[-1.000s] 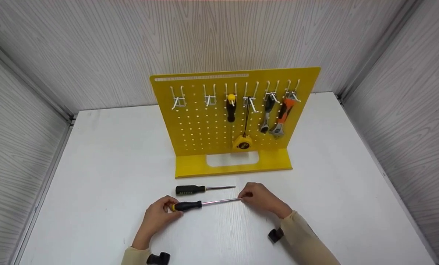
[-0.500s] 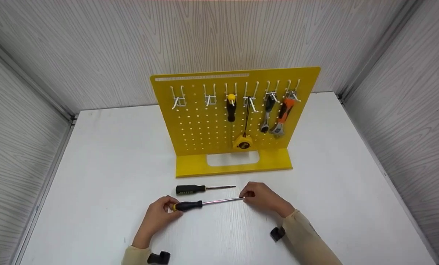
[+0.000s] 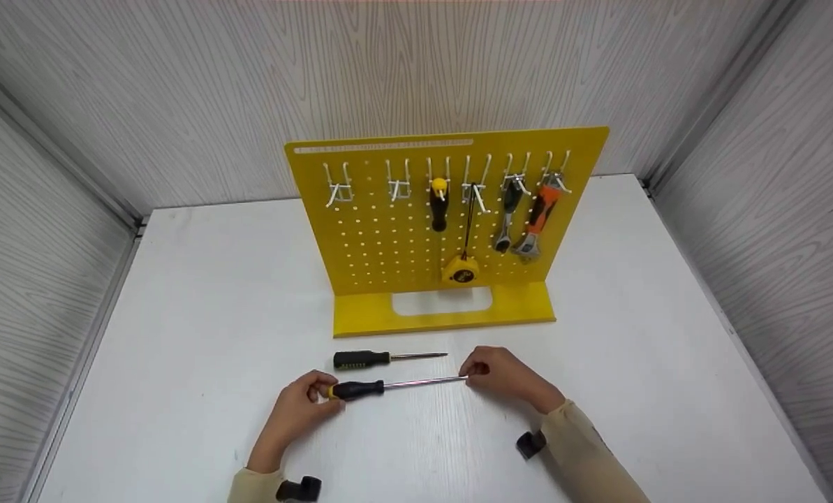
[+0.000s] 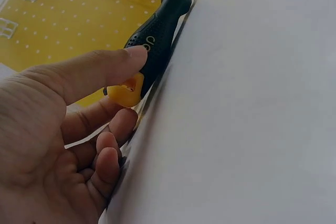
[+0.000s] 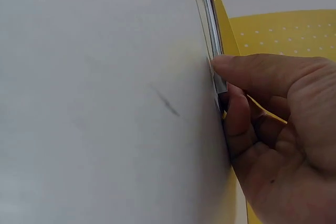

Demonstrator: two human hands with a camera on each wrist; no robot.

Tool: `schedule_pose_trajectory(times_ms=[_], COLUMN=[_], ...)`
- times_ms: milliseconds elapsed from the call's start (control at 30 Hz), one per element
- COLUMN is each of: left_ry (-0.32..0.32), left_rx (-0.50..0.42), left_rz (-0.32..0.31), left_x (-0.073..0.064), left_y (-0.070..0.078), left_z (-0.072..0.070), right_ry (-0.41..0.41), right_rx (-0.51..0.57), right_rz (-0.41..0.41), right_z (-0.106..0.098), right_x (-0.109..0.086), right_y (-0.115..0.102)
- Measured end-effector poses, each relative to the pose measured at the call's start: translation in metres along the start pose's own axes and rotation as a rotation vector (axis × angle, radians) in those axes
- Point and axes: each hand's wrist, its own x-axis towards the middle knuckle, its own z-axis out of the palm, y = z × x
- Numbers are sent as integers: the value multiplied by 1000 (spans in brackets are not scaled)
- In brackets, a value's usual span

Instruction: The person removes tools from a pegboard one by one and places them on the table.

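A screwdriver (image 3: 358,390) with a black handle and yellow end lies level, close over the white table, its shaft pointing right. My left hand (image 3: 297,409) pinches the yellow end of its handle; the left wrist view shows the thumb on top of the handle (image 4: 157,35) and the fingers curled beneath. At the other end my right hand (image 3: 503,375) pinches the tip of the steel shaft (image 5: 218,40) between thumb and forefinger. A second screwdriver (image 3: 362,360), with a darker, blockier handle, lies just behind and roughly parallel.
A yellow pegboard (image 3: 381,244) stands behind the tools on its flat base (image 3: 364,318). From its hooks hang another screwdriver (image 3: 438,213), a tape measure (image 3: 461,271), a ratchet-like wrench (image 3: 507,213) and an orange-handled adjustable wrench (image 3: 543,209). Two hooks at left bear nothing.
My right hand has slid slightly rightward along the shaft to its tip. My left hand and the screwdriver have stayed nearly in place.
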Motion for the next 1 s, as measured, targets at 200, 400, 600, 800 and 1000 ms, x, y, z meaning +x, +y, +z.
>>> schedule_pose_trajectory(times_ms=[200, 400, 600, 800, 1000], left_ry=[-43, -1, 57, 109, 146], left_rx=[-63, -85, -101, -114, -140], left_rz=[-5, -7, 42, 79, 118], left_x=[2, 6, 12, 20, 32], left_y=[1, 10, 24, 41, 63], left_z=[-6, -14, -22, -33, -45], right_ry=[-2, 14, 47, 121, 210], right_rx=[10, -4, 39, 130, 192], right_rz=[-38, -64, -29, 17, 111], right_z=[-4, -10, -17, -26, -36], right_x=[-4, -8, -8, -2, 6], right_y=[-3, -2, 0, -4, -8])
